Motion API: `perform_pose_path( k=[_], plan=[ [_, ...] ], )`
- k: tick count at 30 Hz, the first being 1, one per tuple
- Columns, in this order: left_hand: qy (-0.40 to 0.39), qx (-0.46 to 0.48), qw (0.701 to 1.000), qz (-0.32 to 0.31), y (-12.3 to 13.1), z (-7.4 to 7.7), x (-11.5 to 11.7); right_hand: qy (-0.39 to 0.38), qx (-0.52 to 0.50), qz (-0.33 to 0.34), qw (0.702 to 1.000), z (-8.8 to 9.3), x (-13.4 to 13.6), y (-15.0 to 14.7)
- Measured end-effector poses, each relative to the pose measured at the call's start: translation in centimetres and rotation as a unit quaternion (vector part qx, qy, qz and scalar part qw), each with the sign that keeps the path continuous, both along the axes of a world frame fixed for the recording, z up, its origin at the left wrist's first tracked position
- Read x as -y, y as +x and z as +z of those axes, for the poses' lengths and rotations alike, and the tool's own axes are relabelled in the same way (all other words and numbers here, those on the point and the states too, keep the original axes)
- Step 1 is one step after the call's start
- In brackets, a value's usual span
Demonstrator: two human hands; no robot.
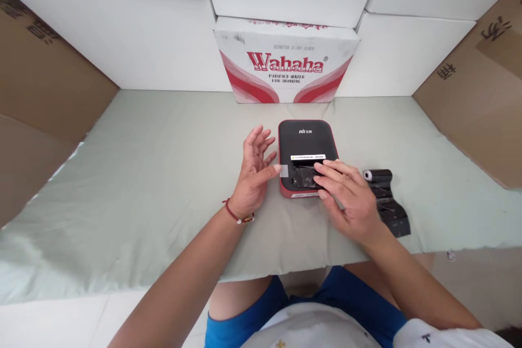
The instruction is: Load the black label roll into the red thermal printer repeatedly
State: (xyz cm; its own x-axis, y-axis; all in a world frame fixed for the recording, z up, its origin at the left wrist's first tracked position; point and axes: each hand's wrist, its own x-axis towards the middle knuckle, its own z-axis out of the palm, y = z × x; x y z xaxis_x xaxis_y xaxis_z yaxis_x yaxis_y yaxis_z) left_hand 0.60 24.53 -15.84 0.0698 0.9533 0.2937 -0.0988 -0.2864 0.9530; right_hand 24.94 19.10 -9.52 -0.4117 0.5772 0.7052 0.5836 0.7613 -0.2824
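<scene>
A black box-shaped device with red sides (308, 141) lies flat on the cloth in front of me. It has pale lettering on top and a white warning strip above a dark recess. Inside the recess is a dark, shiny piece (305, 176); its kind is hard to make out. My left hand (256, 168) is open at the device's left side, its thumb tip by a small grey patch on the edge. My right hand (346, 196) lies with outstretched fingers over the right part of the recess, fingertips touching the dark piece. It hides the device's lower right corner.
Right of my right hand lies a partly unrolled black plastic roll (381, 187) with a white core. A white and red Wahaha carton (285, 65) stands behind the device, before stacked white boxes (163, 38). Brown cartons (44, 81) flank the cloth-covered table (142, 185).
</scene>
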Motion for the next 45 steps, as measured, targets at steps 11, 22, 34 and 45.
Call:
perform_pose_path(
  k=[11, 22, 34, 45],
  plan=[
    [-0.08, 0.031, 0.991, -0.1, 0.5, -0.9, -0.9, 0.049, 0.005, -0.049, 0.998, -0.9, 0.7, 0.4],
    [-0.06, 0.147, 0.978, -0.133, 1.4, -1.2, -1.2, -0.192, 0.077, -0.019, 0.978, 6.5, -4.6, -0.2],
    [-0.097, 0.18, 0.968, -0.143, 1.7, -1.5, -1.5, -0.32, 0.503, -0.151, 0.789, 8.0, -10.7, -7.0],
    [-0.099, 0.199, 0.967, -0.126, 1.8, -1.0, -1.4, -0.301, 0.203, -0.195, 0.911, 10.1, -2.9, 7.4]
  ],
)
